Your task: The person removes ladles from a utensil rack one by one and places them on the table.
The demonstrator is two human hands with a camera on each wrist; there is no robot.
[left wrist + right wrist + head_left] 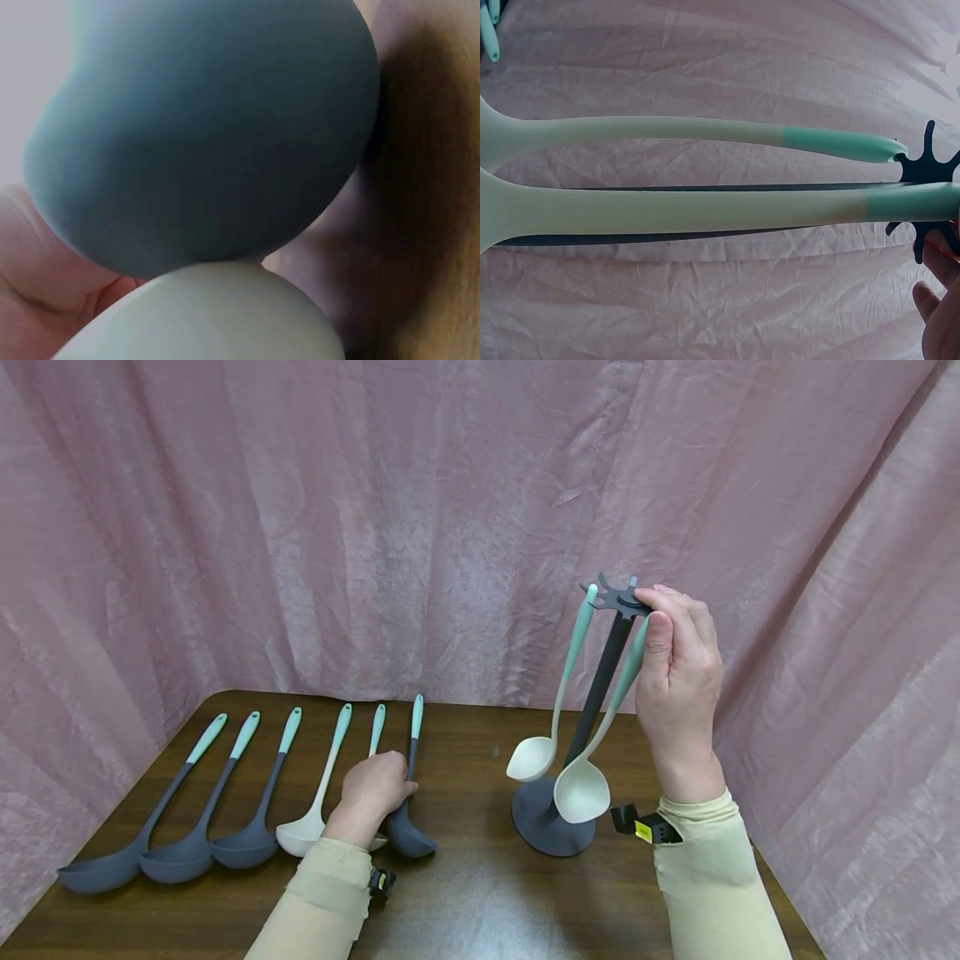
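In the head view my left hand (375, 787) is low over the handle of a small white ladle (377, 725). Its thumb overlaps the handle of the rightmost grey ladle (411, 837); its other fingers are mostly hidden, so I cannot tell which handle it grips. The left wrist view shows that grey bowl (210, 135) close up, above a white bowl (217, 319). My right hand (681, 652) pinches the mint handle end of a white ladle (582, 791) at the top of a dark utensil stand (553, 818). Another white ladle (531, 758) hangs on the stand's left side.
To the left, several ladles lie in a row, handles pointing away: a white ladle (302, 833) and grey ladles (246, 847), all with mint handle ends. The wooden table (465, 893) is backed by a pink curtain (450, 527).
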